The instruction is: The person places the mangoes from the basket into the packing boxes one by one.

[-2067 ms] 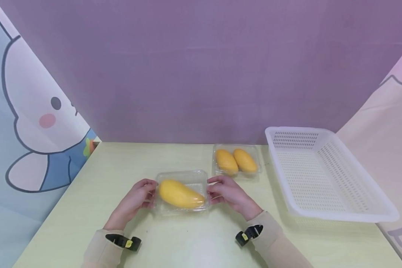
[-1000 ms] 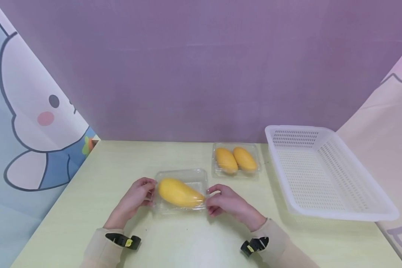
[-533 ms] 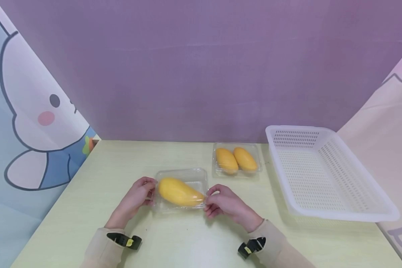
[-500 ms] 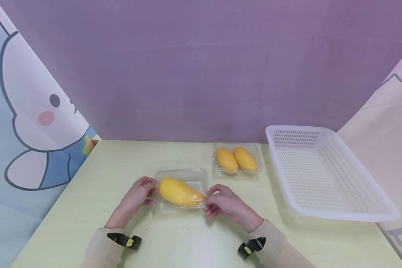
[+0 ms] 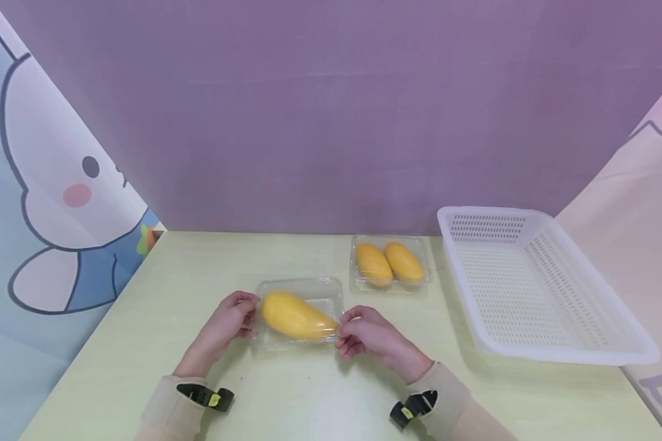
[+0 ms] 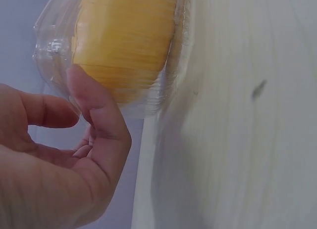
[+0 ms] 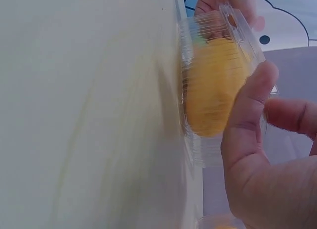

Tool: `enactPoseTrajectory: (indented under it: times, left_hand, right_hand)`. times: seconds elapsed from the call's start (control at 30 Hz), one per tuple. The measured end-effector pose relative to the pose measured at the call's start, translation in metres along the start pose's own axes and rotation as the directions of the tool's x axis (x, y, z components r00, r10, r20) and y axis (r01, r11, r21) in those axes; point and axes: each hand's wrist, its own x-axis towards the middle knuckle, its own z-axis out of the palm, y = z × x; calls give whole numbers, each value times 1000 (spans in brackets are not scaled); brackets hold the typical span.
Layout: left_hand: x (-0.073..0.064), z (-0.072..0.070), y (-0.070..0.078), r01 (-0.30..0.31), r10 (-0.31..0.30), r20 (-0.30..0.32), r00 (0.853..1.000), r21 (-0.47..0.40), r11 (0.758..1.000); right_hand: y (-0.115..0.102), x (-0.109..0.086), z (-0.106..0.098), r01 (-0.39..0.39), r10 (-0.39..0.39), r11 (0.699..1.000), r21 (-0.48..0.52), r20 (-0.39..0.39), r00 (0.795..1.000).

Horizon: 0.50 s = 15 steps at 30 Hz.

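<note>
A clear plastic clamshell box (image 5: 327, 293) lies on the table in front of me, its lid down over a yellow mango (image 5: 296, 317). At its left side my left hand (image 5: 226, 324) pinches the edge; in the left wrist view the thumb (image 6: 94, 98) lies against the clear wall beside the mango. My right hand (image 5: 377, 340) pinches the box's near right corner between thumb and forefinger. In the right wrist view the thumb (image 7: 252, 98) presses along the rim. The other fingers of both hands are partly hidden.
A second clear box (image 5: 423, 246) with two mangoes (image 5: 403, 262) stands behind and to the right. A white perforated plastic basket (image 5: 574, 355) stands at the right end of the pale table (image 5: 287, 404). A purple backdrop (image 5: 320, 122) rises at the back edge.
Since the earliest frame my right hand has slid from the upper right side of the box toward its near right corner. My left hand and the box have hardly moved.
</note>
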Motion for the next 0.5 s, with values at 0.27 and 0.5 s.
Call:
enactPoseTrajectory:
  times: [0.27,0.5]
  left_hand:
    - [0,0,2,-1,1,2,1000,-5,1000]
    - [-2,1,5,-6,6,1,1000,-31,999]
  right_hand:
    - [0,0,2,-4,4,1000,18,-21,1000]
    - [1,1,3,6,-5,999,45,-38,999]
